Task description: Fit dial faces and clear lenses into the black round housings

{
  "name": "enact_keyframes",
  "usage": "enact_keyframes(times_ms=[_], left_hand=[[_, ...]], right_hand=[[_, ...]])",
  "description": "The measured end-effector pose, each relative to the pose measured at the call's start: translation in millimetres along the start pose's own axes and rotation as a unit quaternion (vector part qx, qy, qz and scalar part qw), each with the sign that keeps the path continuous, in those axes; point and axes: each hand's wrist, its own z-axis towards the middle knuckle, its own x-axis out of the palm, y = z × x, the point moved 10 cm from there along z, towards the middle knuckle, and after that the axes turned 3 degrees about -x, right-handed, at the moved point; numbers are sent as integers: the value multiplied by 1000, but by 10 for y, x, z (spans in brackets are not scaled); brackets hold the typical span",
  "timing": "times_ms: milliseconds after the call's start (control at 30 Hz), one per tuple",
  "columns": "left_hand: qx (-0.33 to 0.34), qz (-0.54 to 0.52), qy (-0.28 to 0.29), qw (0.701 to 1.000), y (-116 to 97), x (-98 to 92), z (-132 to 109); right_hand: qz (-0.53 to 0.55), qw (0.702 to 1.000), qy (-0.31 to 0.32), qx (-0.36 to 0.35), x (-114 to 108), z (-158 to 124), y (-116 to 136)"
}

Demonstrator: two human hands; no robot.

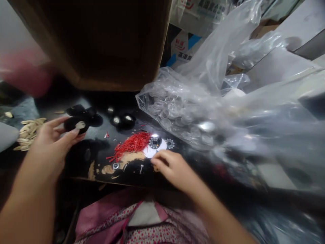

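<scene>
My left hand point(54, 137) grips a round black knob-like part point(69, 124) between thumb and fingers, with a pale round spot on it facing the thumb. Several more glossy black round parts point(123, 121) lie beyond, on the dark table. Curled in a pinch, my right hand point(172, 166) is at the near edge of some white discs point(148, 153); whatever is between its fingertips is hidden. Over the discs lies a small dial marked with a ring point(154, 143), and a similar ring-shaped piece point(170, 143) is to its right. Beside them is a heap of thin red pieces point(133, 144).
A large open cardboard box point(149, 83) stands at the back. Clear plastic bags point(200, 84) with transparent round pieces point(172, 112) cover the right side. Flat beige pieces point(29, 132) are piled at left. A small metal ring point(115, 166) and screw point(141, 168) lie near the table's front edge point(109, 183).
</scene>
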Motion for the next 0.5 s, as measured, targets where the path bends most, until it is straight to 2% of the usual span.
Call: enact_keyframes(times_ms=[67,133,233,333,400,500], left_hand=[[-47,-57,31,997,87,23,-244],[-116,-115,87,983,201,171,-551],[-216,-231,165,934,328,473,-1017],[-275,-278,200,898,414,693,-1327],[-304,-275,218,886,478,812,-1450],[-305,-274,218,886,519,909,-1485]], right_hand=[[-73,996,-49,23,-144,125,-138],[-136,988,-66,33,-205,252,-226],[-115,989,-89,32,-250,343,-285],[6,993,-108,51,-257,274,-320],[157,982,-68,75,-123,201,-327],[382,920,-2,85,86,98,-198]])
